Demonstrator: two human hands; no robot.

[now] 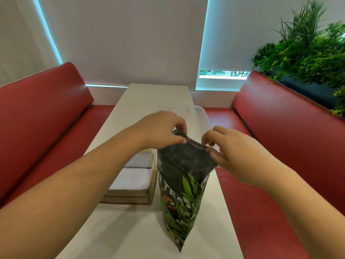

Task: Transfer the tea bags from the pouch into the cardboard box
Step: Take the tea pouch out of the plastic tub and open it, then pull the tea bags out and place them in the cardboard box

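Two bare hands pinch the top edge of a dark tea pouch (pixel 179 186) standing upright on the white table (pixel 130 230): left hand (pixel 160 129) at its left corner, right hand (pixel 231 148) at its right. Just left of the pouch sits the cardboard box (pixel 130 184).

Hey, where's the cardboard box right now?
In the head view, the cardboard box sits on the white table, left of the upright tea pouch and partly under the left forearm.
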